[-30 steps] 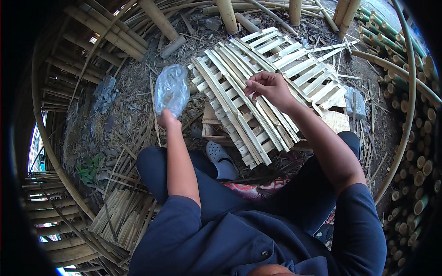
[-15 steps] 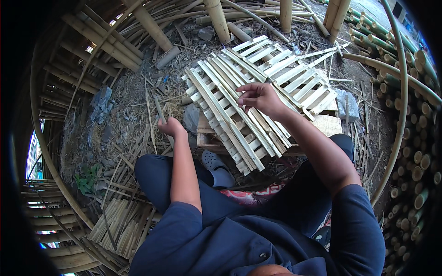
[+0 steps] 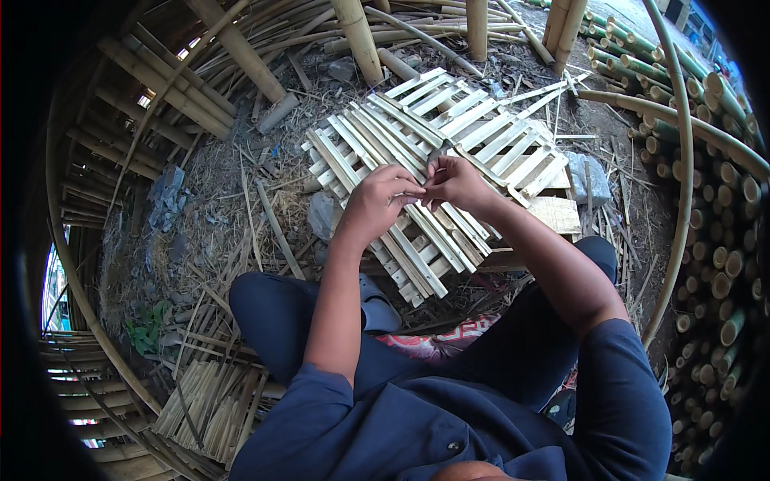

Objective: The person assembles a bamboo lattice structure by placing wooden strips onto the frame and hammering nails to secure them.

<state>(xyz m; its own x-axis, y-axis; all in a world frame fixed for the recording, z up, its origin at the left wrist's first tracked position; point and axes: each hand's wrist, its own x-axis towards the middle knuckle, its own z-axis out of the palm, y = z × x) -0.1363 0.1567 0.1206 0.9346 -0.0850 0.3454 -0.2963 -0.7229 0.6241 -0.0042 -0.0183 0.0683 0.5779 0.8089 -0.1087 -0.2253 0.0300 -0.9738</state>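
Note:
My left hand (image 3: 380, 202) and my right hand (image 3: 456, 183) meet fingertip to fingertip above a slatted bamboo panel (image 3: 419, 266). Both are closed in a pinch. Whatever lies between the fingers is too small to make out. Pale split-bamboo strips cross one another in the panel, with long strips laid side by side over its near left part. Just beyond my right hand a small dark object (image 3: 443, 150) rests on the strips, partly hidden by the hand.
Wooden boards (image 3: 555, 215) support the panel, beside a grey block (image 3: 589, 178). Cut green bamboo poles (image 3: 726, 280) are stacked at right. A pile of split strips (image 3: 207, 401) lies at lower left. Upright bamboo posts (image 3: 357, 40) stand beyond. A curved pole (image 3: 686, 160) arches at right.
My left hand has come up from the left, off the panel's side, to meet my right hand over it. The right hand has lowered slightly toward me. The view has shifted a little.

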